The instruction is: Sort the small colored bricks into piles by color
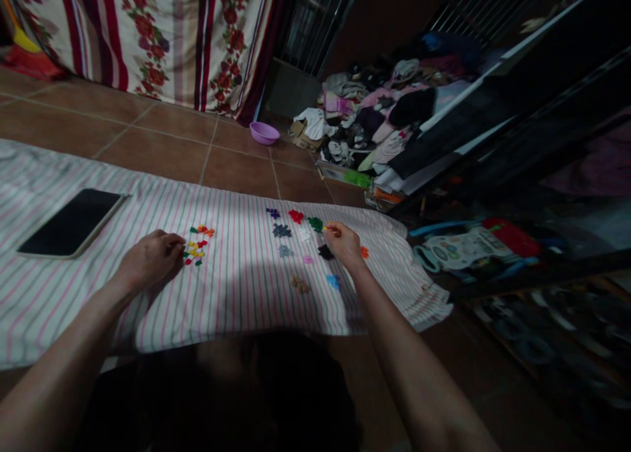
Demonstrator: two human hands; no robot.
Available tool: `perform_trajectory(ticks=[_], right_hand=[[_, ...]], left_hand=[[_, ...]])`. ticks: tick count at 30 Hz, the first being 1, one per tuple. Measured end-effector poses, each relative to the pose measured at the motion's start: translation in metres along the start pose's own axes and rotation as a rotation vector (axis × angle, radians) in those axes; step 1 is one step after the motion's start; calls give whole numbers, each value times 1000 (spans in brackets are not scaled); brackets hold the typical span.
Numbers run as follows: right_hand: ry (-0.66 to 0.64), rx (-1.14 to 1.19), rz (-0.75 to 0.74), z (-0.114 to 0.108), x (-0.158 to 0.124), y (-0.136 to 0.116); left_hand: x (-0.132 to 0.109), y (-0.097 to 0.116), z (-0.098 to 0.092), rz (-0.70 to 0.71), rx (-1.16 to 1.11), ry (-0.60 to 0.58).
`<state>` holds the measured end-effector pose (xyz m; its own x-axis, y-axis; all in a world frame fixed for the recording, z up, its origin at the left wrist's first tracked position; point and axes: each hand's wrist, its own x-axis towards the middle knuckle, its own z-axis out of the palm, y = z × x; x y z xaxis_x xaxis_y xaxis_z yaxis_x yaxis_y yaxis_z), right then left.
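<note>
My left hand (155, 258) is at the left edge of a mixed pile of small red, yellow, orange and green pieces (198, 244). Its fingers are drawn together, and what they hold, if anything, is too small to make out. On the right, my right hand (344, 243) pinches a tiny yellow piece (325, 228) beside the dark green pile (315, 223). Around it lie small single-colour piles: red (296, 216), white (305, 234), black (325, 251), pink (308, 259), light blue (333, 281) and orange (364, 251). Farther left are purple (273, 213), dark grey (282, 230), grey (284, 250) and tan (300, 283) piles.
The piles lie on a striped cloth (236, 281). A dark-screened phone (71, 223) rests at its left. Beyond the cloth are a purple basin (265, 133), a floral curtain (172, 38) and heaped clothes (374, 104). Shelving (493, 97) stands at the right.
</note>
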<state>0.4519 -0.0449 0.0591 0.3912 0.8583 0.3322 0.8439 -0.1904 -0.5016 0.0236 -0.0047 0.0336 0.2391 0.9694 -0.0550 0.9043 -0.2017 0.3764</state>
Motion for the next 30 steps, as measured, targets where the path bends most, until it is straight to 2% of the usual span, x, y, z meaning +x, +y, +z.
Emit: perform_trajectory(ticks=[5, 9, 21, 30], right_hand=[[22, -250, 180, -11, 16, 28], [-17, -372, 253, -12, 24, 40], [-115, -517, 304, -3, 35, 55], [-73, -584, 313, 0, 42, 50]], left_hand=[[1, -1, 0, -2, -25, 9], [1, -3, 0, 8, -41, 20], [2, -4, 4, 13, -60, 62], [1, -1, 2, 6, -36, 54]])
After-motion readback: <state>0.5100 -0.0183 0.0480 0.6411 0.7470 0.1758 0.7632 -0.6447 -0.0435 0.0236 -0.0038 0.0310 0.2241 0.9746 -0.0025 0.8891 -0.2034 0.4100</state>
